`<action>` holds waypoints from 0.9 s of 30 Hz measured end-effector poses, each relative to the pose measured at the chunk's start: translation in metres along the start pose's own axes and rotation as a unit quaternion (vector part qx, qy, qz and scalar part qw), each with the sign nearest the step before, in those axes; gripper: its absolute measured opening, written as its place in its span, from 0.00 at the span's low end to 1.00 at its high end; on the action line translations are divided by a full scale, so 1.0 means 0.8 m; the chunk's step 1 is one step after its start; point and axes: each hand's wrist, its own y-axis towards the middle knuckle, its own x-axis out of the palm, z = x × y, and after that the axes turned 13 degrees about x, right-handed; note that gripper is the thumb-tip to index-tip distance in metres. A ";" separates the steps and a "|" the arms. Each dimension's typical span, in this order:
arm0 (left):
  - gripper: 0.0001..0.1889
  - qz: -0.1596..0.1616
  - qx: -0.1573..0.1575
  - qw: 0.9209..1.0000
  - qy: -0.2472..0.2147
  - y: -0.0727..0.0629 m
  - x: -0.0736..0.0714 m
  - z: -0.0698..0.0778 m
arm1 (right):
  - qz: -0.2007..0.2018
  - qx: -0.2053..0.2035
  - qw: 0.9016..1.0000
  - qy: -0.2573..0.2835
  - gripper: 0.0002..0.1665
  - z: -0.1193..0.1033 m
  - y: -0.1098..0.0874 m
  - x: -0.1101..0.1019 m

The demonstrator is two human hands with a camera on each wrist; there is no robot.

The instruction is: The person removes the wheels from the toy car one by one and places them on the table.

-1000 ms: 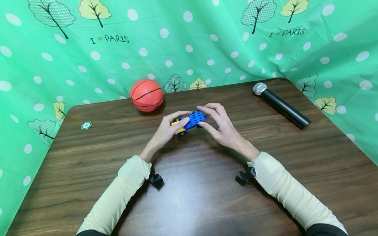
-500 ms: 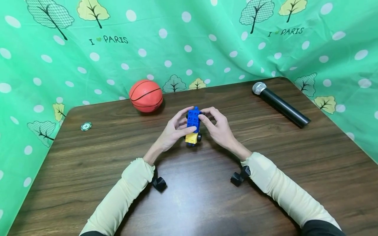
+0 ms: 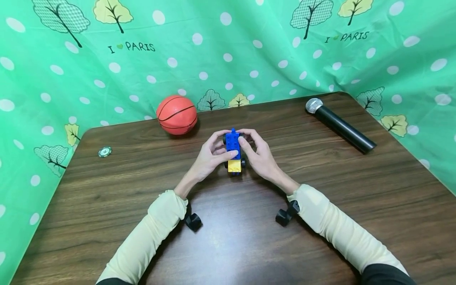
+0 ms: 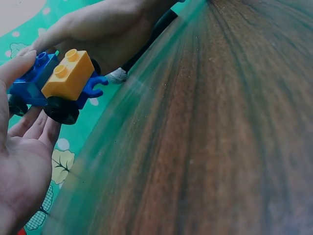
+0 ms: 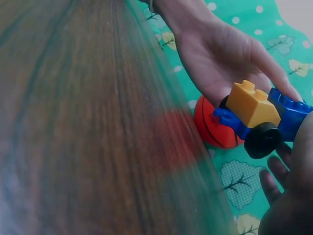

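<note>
Both hands hold a toy brick car (image 3: pixel 233 144) above the table. It has a blue studded body, black wheels, a yellow brick (image 4: pixel 68 76) at the end facing the person, and a blue hook (image 4: pixel 95 87) beyond that brick. My left hand (image 3: pixel 208 158) grips its left side, thumb across the blue top and fingers along the far left wheel. On the other side, my right hand (image 3: pixel 261 158) pinches the far right part, its thumb at the blue edge by the wheel. In the right wrist view, the yellow brick (image 5: pixel 253 104) sits beside the blue bricks.
A red toy basketball (image 3: pixel 177 114) stands at the back, left of the car. At the back right lies a black microphone (image 3: pixel 342 126) with a silver head. A green-and-white poker chip (image 3: pixel 105 151) lies far left on the wooden table (image 3: pixel 142 178). A green dotted curtain (image 3: pixel 228 39) hangs behind.
The car has turned from lying sideways to pointing away, its yellow end swinging round toward the person. The right hand has come in to its far right side; both hands have drawn closer together.
</note>
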 end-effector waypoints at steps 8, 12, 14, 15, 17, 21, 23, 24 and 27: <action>0.30 0.009 -0.017 1.000 -0.015 0.000 -0.001 -0.002 | -0.002 -0.017 1.000 0.026 0.15 0.002 0.004 0.002; 0.33 0.014 -0.019 1.000 -0.017 0.000 -0.001 -0.003 | 0.017 -0.033 0.999 0.002 0.16 0.002 0.004 0.004; 0.36 0.017 -0.014 1.000 -0.013 0.000 0.000 -0.003 | 0.037 -0.045 0.998 -0.018 0.15 0.001 0.004 0.005; 0.36 0.018 -0.011 1.000 -0.009 0.000 0.000 -0.003 | 0.051 -0.049 0.997 -0.028 0.14 0.001 0.004 0.006; 0.35 0.024 -0.008 1.000 0.003 0.000 0.002 -0.003 | 0.078 -0.055 0.994 -0.048 0.12 0.000 0.003 0.007; 0.31 0.035 -0.007 0.999 0.038 0.000 0.006 -0.003 | 0.116 -0.051 0.990 -0.066 0.12 -0.003 0.002 0.011; 0.31 0.038 -0.004 0.998 0.053 -0.001 0.008 -0.002 | 0.128 -0.047 0.988 -0.070 0.12 -0.003 0.001 0.013; 0.31 0.040 -0.001 0.998 0.058 -0.002 0.009 -0.002 | 0.135 -0.047 0.987 -0.070 0.12 -0.003 0.001 0.015; 0.31 0.044 0.009 0.997 0.068 -0.003 0.013 -0.001 | 0.150 -0.050 0.984 -0.077 0.12 -0.001 -0.001 0.017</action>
